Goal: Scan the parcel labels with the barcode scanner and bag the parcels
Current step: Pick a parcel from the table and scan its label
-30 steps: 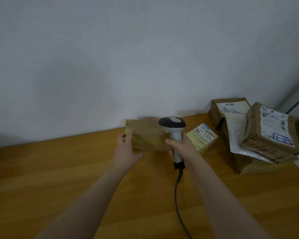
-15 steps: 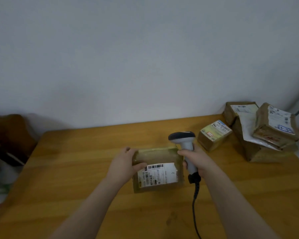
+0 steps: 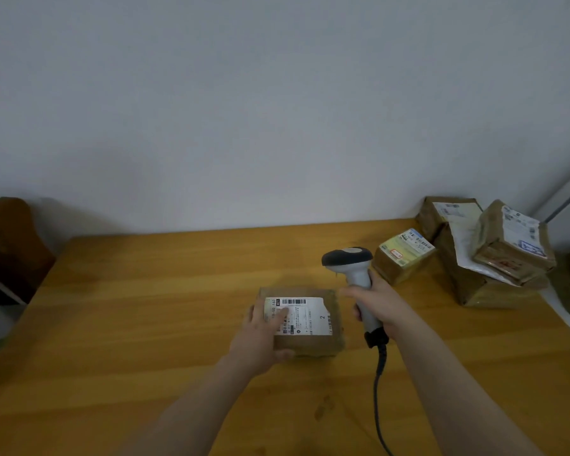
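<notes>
While the left hand [image 3: 260, 337] grips the near-left corner of a small brown cardboard parcel [image 3: 310, 345], one finger lying across its white printed label [image 3: 310, 315], the parcel lies flat near the middle of the wooden tabletop [image 3: 145, 324]. Right hand [image 3: 380, 304] is clamped round the handle of a grey, black-headed corded barcode scanner [image 3: 348, 258], held upright just beside the parcel. Scan judged not yet made. Stacked brown parcels [image 3: 491, 251] wait at the far right corner, unbagged; no bag in view.
</notes>
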